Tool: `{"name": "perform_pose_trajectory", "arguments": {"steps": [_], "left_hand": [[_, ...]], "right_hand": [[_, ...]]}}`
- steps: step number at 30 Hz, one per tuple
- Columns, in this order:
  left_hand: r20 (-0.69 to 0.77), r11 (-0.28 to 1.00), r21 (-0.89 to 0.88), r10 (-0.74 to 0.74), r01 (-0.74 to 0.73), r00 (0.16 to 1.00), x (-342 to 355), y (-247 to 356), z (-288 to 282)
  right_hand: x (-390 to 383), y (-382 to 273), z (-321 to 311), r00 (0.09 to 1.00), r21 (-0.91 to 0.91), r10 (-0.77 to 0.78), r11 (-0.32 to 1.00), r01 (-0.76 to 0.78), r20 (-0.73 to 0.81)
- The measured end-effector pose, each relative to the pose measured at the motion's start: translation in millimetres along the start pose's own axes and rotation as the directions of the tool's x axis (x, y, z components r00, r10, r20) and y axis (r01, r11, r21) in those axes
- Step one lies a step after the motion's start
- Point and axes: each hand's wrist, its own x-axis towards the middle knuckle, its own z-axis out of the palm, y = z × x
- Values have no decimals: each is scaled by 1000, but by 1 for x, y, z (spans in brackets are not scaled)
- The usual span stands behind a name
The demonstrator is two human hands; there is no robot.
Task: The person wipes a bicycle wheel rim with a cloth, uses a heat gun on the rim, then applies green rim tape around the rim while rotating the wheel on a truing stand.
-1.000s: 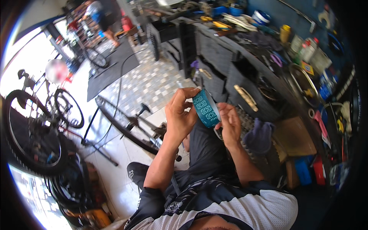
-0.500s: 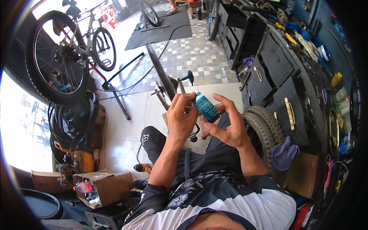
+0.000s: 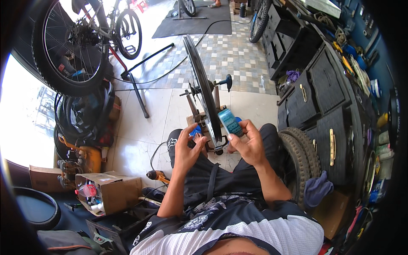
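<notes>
My right hand grips a roll of teal tape with a pale printed pattern, pinched between thumb and fingers. My left hand is empty, its thumb and fingers apart, a little left of the wheel. A bare bicycle rim without a tyre stands upright in a truing stand between my knees. The tape is just right of the rim's near part; whether the two touch, I cannot tell. A dark-handled lever sticks out right of the hub.
Two knobbly tyres and a purple rag lie at my right, beside black drawers. On the left are a bicycle on a red-and-black stand, an orange compressor, a cordless drill and a cardboard box.
My left hand has let go of the tape and moved down and left. The right hand now holds the tape alone. The view has shifted, showing more of the rim.
</notes>
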Motion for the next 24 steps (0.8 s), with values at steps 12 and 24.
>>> {"name": "perform_pose_trajectory", "arguments": {"steps": [12, 24], "left_hand": [[191, 831, -525, -98, 186, 977, 8, -57, 76], [298, 919, -343, -90, 194, 950, 6, -68, 74]], "right_hand": [[22, -8, 18, 998, 103, 8, 995, -14, 58], [62, -47, 16, 963, -94, -235, 970, 224, -129]]}}
